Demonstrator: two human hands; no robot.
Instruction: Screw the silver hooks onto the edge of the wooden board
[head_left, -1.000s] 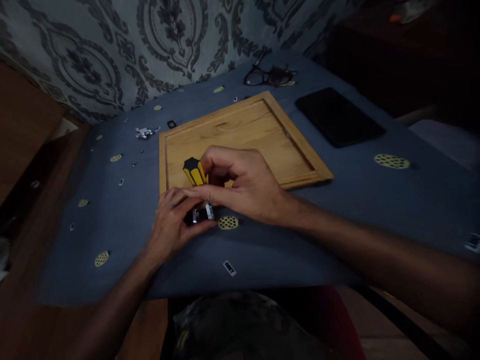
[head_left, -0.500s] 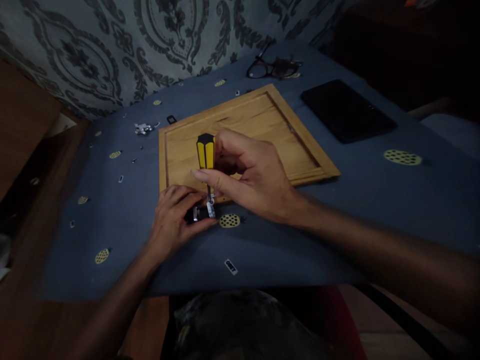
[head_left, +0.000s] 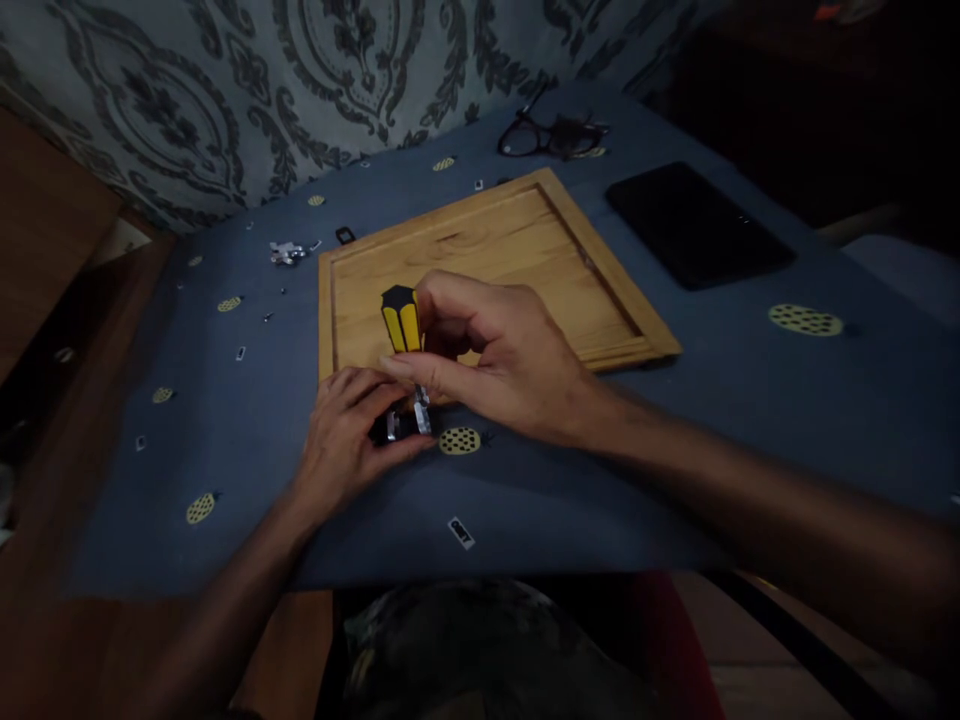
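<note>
A screwdriver [head_left: 403, 322] with a yellow and black handle is in my right hand [head_left: 502, 360], its handle gripped between thumb and fingers. Its shaft points down and meets a shiny metal hinge [head_left: 422, 412] at the near left corner of a framed wooden cabinet door [head_left: 495, 250]. My left hand [head_left: 346, 430] curls around the hinge, thumb on the near side and fingers on the far side. Dark parts of the hinge show between them. The screwdriver's tip and any screw under it are too small to make out.
Another silver hinge [head_left: 286, 253] lies left of the door, with tiny screws [head_left: 268, 317] near it. A small black frame-shaped piece [head_left: 344, 236] rests by the door's far left corner. Eyeglasses [head_left: 551, 137] and a black tablet [head_left: 699, 225] are farther back on the blue tablecloth [head_left: 600, 510].
The screwdriver handle has tilted left and dropped slightly, and my right hand has shifted a little with it. My left hand stays around the hinge.
</note>
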